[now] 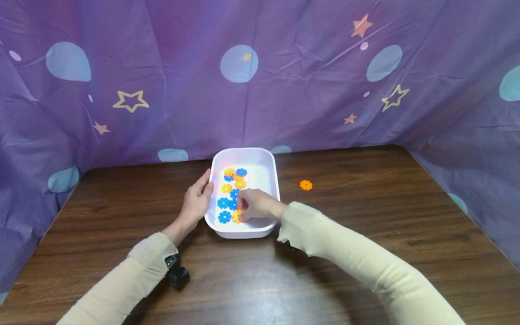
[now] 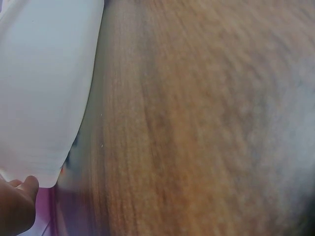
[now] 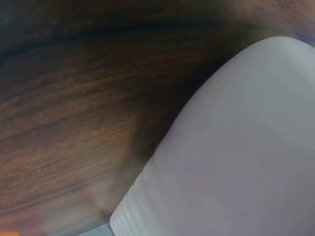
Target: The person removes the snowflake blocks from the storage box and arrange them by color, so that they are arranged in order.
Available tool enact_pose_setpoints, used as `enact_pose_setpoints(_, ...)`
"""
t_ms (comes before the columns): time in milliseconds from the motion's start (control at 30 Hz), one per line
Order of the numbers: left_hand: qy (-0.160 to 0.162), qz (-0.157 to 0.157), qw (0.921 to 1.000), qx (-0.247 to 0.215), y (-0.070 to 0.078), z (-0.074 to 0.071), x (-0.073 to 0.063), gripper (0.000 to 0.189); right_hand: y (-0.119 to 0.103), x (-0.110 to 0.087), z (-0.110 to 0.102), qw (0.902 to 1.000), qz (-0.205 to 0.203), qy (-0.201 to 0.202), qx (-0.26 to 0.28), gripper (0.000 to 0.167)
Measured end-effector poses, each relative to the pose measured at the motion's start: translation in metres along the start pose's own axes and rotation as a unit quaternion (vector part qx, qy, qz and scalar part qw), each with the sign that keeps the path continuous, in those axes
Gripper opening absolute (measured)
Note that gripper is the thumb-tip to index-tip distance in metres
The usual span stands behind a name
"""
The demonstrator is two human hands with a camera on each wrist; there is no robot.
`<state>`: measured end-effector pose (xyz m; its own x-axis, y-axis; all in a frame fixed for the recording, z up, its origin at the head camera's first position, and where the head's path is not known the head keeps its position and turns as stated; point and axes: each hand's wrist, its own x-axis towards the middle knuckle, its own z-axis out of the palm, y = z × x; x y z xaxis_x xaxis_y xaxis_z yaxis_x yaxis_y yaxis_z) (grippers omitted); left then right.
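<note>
A white plastic tray (image 1: 243,234) stands on the table, its inside holding several blue and yellow-orange notched flower-shaped discs. My left hand (image 1: 197,198) grips the tray's left side, thumb at the rim; in the left wrist view the thumb (image 2: 30,187) shows beside the pale wall. Reaching over the right rim, my right hand (image 1: 257,204) has finger and thumb bent down at a yellow-orange disc (image 1: 236,217), pinching it near the tray's front. Blue discs (image 1: 224,217) lie just left of those fingertips. The right wrist view catches only the tray's outer wall (image 3: 236,147) and table.
One orange flower-shaped disc (image 1: 306,185) lies on the brown wooden table (image 1: 365,203), right of the tray. A purple curtain (image 1: 195,90) with stars hangs behind the table's far edge. A black device (image 1: 178,273) hangs at the left wrist.
</note>
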<state>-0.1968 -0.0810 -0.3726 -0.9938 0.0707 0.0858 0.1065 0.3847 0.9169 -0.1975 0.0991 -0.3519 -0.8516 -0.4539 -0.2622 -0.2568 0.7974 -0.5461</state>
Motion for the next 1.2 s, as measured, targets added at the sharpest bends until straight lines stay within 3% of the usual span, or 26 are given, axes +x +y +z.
enact_pose_setpoints(333, -0.001, 0.004, 1.0000, 0.001, -0.001, 0.000, 0.001, 0.046, 0.000, 0.000, -0.001, 0.9968, -0.015, 0.002, 0.078, 0.016)
enact_pose_setpoints(567, -0.001, 0.000, 1.0000, 0.000, 0.000, 0.000, 0.000, 0.047, -0.002, -0.004, -0.007, 0.9860, -0.050, 0.055, 0.149, 0.011)
enact_pose_setpoints(633, 0.002, -0.001, 1.0000, 0.000, 0.000, 0.000, 0.000, 0.047, -0.002, -0.006, -0.014, 0.9770, -0.055, 0.070, 0.194, 0.011)
enact_pose_setpoints(733, 0.005, -0.002, 1.0000, -0.002, 0.000, 0.001, 0.000, 0.047, 0.001, -0.009, -0.026, 0.9561, -0.047, 0.097, 0.273, 0.011)
enact_pose_setpoints(867, 0.000, -0.002, 1.0000, -0.005, -0.001, 0.001, 0.001, 0.047, 0.016, -0.016, -0.045, 0.9295, -0.024, 0.155, 0.334, 0.015)
enact_pose_setpoints(1100, -0.003, -0.002, 1.0000, -0.004, -0.001, 0.001, 0.001, 0.047, 0.076, -0.038, -0.071, 0.8898, 0.028, 0.239, 0.388, 0.018)
enact_pose_setpoints(1200, -0.003, -0.002, 1.0000, -0.007, -0.001, 0.001, 0.000, 0.047, 0.109, -0.049, -0.076, 0.8852, 0.066, 0.248, 0.388, 0.017)
